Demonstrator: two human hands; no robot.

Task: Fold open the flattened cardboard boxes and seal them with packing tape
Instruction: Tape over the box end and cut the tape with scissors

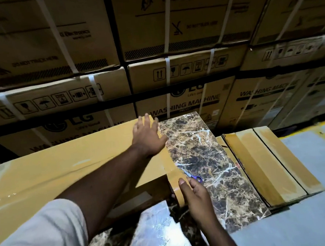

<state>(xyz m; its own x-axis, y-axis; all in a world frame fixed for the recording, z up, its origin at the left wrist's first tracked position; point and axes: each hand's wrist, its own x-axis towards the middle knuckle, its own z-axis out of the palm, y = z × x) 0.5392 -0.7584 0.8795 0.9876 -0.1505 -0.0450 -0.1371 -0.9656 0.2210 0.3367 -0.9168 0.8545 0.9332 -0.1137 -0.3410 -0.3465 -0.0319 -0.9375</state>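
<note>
- The cardboard box (63, 172) I'm working on lies on the left of the scene, its top facing up, with a glossy strip of brown tape (166, 158) along its right edge.
- My left hand (149, 138) presses flat on that tape at the far right corner of the box, fingers straight and spread, grasping nothing.
- My right hand (196, 199) grips the tape roll (177, 193) just off the box's near right corner, thumb on top of the roll; the tape runs from the roll up onto the box edge.
- The box rests against a marble-patterned slab (210, 158); blue-handled scissors (194, 177) lie on the slab, touching distance from my right thumb, partly hidden by it.
- A second marble-patterned piece (158, 236) sits nearer me, below the roll.
- To the right of the slab stand taped boxes (271, 166), side by side.
- On the far side, a wall of strapped washing machine cartons (172, 72) fills the view.
- A grey floor (314, 207) shows at near right.
</note>
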